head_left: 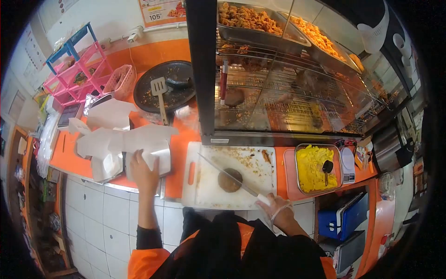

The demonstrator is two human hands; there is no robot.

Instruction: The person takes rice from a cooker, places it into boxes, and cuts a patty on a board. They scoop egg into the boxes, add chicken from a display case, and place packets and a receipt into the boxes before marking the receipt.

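Observation:
My right hand (277, 213), in a thin clear plastic glove, is closed round the white handle of a long knife (214, 164). The blade slants up and left across a round brown patty (230, 180) on the white cutting board (204, 197). Crumbs and dark scraps lie along the board's far side. To the left, my bare left hand (144, 173) reaches onto a white paper takeaway box (162, 158) with its lid up, fingers and thumb apart against the near part of the box. Another open takeaway box (108, 162) stands beside it.
A glass warming cabinet (288, 83) with trays of fried food rises behind the board. Right of the board, a metal tray (318, 169) holds yellow food and a dark scoop, near a kitchen scale (347, 162). Behind the boxes are a black round pan (179, 95), a slotted turner (160, 95) and a pink rack (81, 76).

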